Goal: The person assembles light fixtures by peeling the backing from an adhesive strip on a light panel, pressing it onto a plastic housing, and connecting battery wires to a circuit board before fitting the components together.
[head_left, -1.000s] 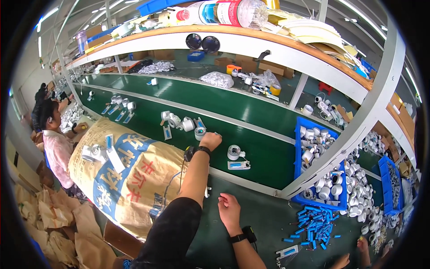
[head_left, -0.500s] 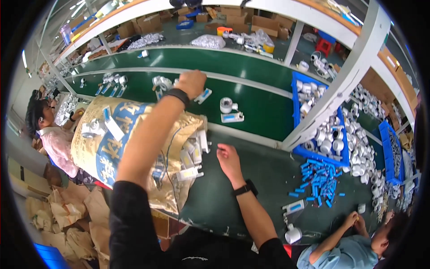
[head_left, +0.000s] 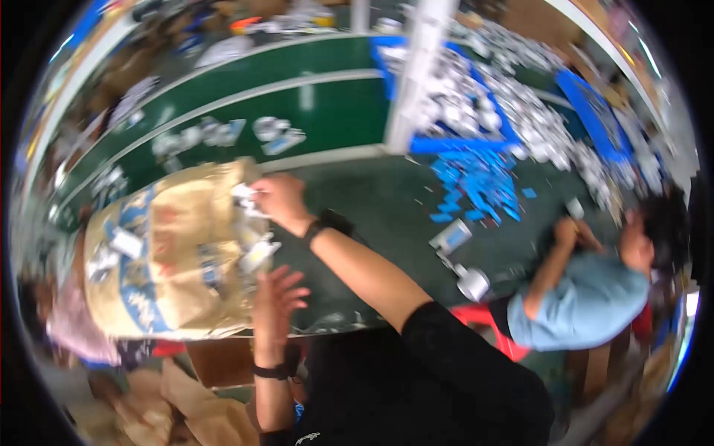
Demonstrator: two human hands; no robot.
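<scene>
A large tan woven sack with blue print [head_left: 160, 260] lies on its side on the dark green workbench [head_left: 372, 201], long axis left to right, mouth pointing right. The right hand [head_left: 279, 199] pinches small white parts [head_left: 249, 195] at that mouth; the left hand [head_left: 277, 297] hovers beside it, fingers spread wide.

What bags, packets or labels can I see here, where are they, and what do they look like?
Large tan woven sack with blue and red print: lying on the green table at left, mouth open, right hand at its opening, left hand beside it.
Small white packets: spilling from the sack's mouth, blurred.
Blue flat pieces: scattered on the table, right of centre.
</scene>
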